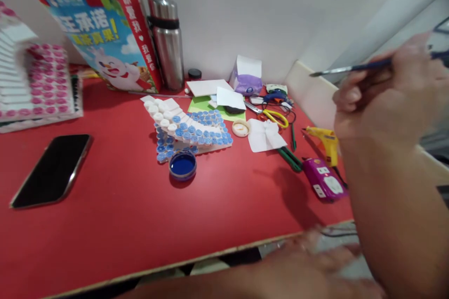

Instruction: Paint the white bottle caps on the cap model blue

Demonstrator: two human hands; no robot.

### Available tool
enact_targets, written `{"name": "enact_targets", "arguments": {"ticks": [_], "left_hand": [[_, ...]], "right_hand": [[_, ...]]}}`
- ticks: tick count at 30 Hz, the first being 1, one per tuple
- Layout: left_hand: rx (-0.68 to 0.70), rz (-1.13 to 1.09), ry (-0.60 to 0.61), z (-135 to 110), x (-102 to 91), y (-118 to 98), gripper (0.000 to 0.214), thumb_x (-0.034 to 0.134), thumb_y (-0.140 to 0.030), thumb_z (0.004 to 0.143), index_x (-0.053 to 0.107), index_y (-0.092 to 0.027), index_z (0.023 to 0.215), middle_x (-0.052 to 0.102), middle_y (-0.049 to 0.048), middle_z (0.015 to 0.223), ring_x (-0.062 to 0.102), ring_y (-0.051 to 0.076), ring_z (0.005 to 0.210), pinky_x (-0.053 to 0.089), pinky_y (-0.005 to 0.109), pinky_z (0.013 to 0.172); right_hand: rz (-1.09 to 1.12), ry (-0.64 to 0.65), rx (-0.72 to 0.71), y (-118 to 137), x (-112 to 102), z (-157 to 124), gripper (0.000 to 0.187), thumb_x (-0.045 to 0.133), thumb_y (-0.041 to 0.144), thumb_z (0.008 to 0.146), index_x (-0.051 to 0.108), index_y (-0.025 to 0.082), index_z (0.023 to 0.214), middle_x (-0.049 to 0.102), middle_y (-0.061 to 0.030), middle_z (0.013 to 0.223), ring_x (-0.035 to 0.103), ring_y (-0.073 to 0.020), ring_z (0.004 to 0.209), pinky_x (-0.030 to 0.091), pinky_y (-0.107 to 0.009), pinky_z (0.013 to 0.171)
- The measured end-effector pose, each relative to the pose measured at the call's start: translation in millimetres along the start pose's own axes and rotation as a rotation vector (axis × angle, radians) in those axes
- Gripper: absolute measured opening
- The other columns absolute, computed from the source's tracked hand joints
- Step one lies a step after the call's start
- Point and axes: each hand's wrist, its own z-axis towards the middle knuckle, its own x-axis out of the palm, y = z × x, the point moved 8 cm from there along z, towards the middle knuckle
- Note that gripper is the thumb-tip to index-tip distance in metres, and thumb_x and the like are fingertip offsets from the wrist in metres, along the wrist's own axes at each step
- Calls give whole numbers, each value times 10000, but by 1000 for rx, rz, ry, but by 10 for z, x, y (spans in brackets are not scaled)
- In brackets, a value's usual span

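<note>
Ahead of both hands and to their left, a curved stepped model (191, 124) is set on the red counter (115, 243). At its left end the white discs (158, 117) are seen uncoloured, while the blue discs (210, 140) run rightward and along the lower part. The colouring may be judged more than half done, with that white end apparently left (the hidden faces cannot be told). Just in front of the model, a pot of blue paint (182, 164) is placed uncovered. The left hand (315, 261), blurred near the counter's front edge, is held with fingers spread, and nothing is seen in it. In the right hand (389, 81), raised farthest right, a paintbrush (363, 67) is gripped, its tip well apart from the model.

Well left of the hands, a pink-and-white model (49, 86), a phone (51, 170), a printed bag (108, 42) and a steel flask (169, 49) are found. Beyond the left hand, a white tissue (264, 136), yellow-handled scissors (280, 119) and a green cutter (290, 159) are crowded together. Beside the right forearm, a glue gun (324, 141) is laid. The model's near edge is partly blocked by the pot.
</note>
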Motion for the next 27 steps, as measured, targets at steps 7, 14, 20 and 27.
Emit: {"name": "enact_targets", "arguments": {"ticks": [7, 14, 20, 27], "left_hand": [[159, 403, -27, -299, -466, -48, 297, 668, -147, 1023, 814, -61, 1267, 821, 237, 1507, 821, 349, 1328, 707, 489, 1123], [135, 454, -978, -1471, -1935, -353, 247, 750, -71, 1067, 819, -261, 1207, 909, 48, 1187, 867, 199, 1096, 704, 330, 977], [106, 550, -1736, -2470, -3021, -137, 286, 949, -292, 913, 776, -210, 701, 692, -43, 619, 623, 126, 542, 515, 320, 565], [-320, 257, -1824, -2910, -3154, 894, 160, 735, -283, 1116, 660, -248, 980, 765, -82, 855, 718, 119, 775, 578, 301, 804]], "right_hand": [[-68, 176, 427, -726, -329, -384, 476, 755, 255, 1114, 670, 204, 648, 563, 45, 476, 379, -43, 323, 229, -171, 336], [-83, 344, 605, -1066, -214, -943, 611, 1134, 523, 680, 633, 190, 571, 598, 45, 458, 360, -17, 303, 250, -159, 307], [-33, 378, 661, -1173, 149, -1115, 654, 1125, 559, 676, 574, 225, 568, 585, 63, 435, 357, -23, 294, 180, -174, 300], [21, 547, 529, -1186, 775, -1402, 535, 1049, 605, 814, 669, 255, 677, 605, 58, 512, 432, -53, 390, 268, -221, 345]]}}
